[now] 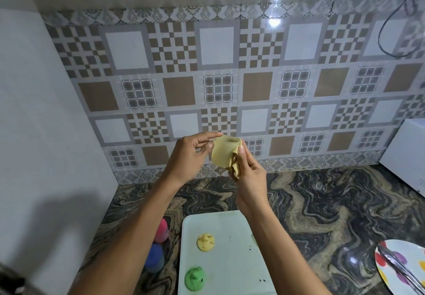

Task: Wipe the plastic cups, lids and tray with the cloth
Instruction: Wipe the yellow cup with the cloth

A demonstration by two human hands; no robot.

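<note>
Both hands are raised in front of the tiled wall. Between them is a yellow cloth (pixel 222 154), wrapped over a small cup-like thing and pressed into a hollow at its top. The thing itself is hidden by the cloth. My left hand (pixel 188 156) grips it from the left, index finger along the top. My right hand (pixel 249 172) pinches the cloth's bunched lower end. Below lies a white tray (pixel 232 225) with dark crumbs, a yellow lid (pixel 205 242) and a green lid (pixel 195 278). A pink cup (pixel 162 231) and a blue cup (pixel 155 258) stand left of the tray, partly behind my left forearm.
The marbled dark counter (pixel 322 202) runs to the wall. A plate with coloured dots (pixel 391 269) carrying metal tongs (pixel 400 269) sits at the lower right. A white appliance (pixel 407 152) stands at the right edge. A white side wall closes off the left.
</note>
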